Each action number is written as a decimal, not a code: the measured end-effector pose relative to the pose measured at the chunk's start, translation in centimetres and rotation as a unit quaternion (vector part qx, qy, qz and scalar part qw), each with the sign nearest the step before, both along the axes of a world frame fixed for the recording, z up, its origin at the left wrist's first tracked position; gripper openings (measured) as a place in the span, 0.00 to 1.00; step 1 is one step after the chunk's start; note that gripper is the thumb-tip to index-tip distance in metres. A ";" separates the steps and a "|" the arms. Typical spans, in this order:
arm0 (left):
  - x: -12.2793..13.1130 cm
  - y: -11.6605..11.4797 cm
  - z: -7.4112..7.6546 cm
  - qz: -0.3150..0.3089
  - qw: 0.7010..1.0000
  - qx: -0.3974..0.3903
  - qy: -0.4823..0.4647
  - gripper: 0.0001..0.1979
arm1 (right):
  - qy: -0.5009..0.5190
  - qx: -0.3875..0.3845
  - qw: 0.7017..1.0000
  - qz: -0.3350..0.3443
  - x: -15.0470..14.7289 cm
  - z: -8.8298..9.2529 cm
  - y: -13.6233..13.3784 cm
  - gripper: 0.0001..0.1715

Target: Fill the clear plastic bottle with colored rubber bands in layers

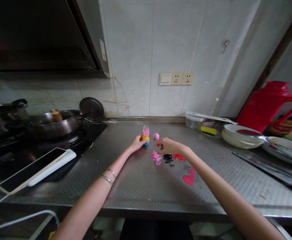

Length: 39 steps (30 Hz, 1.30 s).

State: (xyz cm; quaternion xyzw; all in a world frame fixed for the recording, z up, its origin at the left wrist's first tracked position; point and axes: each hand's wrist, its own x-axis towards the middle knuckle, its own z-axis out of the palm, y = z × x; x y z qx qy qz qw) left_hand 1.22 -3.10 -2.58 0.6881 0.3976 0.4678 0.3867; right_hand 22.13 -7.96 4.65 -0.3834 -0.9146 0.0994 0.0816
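At the centre of the frame, the left hand (136, 144) was closed around a small bottle (146, 134) standing upright on the table (141, 186). The right hand (169, 146) hovered just beside it with its fingers curled; whether it pinched anything could not be told. Pink bands (156, 156), black bands (168, 157) and red bands (179, 157) lay below that hand.

At the frame's centre the small bottle (146, 135) shows pink, yellow and blue layers, just below it lie pink bands (156, 156), black bands (168, 157) and red bands (179, 157) on the grey, dimple-patterned desk (136, 186), and a red jug (268, 103) stands at the right.
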 end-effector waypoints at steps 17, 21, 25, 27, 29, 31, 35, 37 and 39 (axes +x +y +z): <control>0.0 0.0 -0.3 -0.003 1.000 0.010 -0.003 0.18 | -0.052 0.017 0.998 -0.025 -1.1 -2.8 -0.9 0.13; 0.0 0.0 -0.2 -0.002 1.000 0.012 -0.001 0.18 | -0.035 0.019 0.999 -0.023 -0.9 -3.0 -0.9 0.12; 0.0 -0.2 -0.1 0.002 1.000 0.007 0.000 0.18 | 0.000 0.005 1.000 -0.026 -0.6 -2.7 -1.1 0.12; 0.0 -0.2 0.0 0.003 1.000 0.007 0.000 0.18 | 0.024 -0.004 0.999 -0.027 -0.5 -2.3 -1.1 0.12; 0.0 -0.1 -0.1 0.001 1.000 0.006 -0.002 0.18 | 0.053 -0.006 0.998 -0.023 -0.4 -2.0 -0.9 0.12; 0.0 -0.1 -0.1 0.002 1.000 0.005 -0.005 0.18 | 0.085 -0.003 0.996 -0.015 -0.4 -1.5 -0.6 0.12; 0.0 0.0 -0.2 0.001 1.000 0.006 -0.006 0.19 | 0.144 0.017 0.989 -0.001 -0.4 -0.1 0.3 0.13; 0.0 0.0 -0.2 0.000 1.000 0.005 -0.004 0.20 | 0.165 0.031 0.986 -0.002 -0.6 1.1 1.0 0.14; 0.0 0.0 -0.2 0.006 1.000 0.005 0.000 0.20 | 0.173 0.038 0.984 -0.009 -0.8 2.6 1.8 0.14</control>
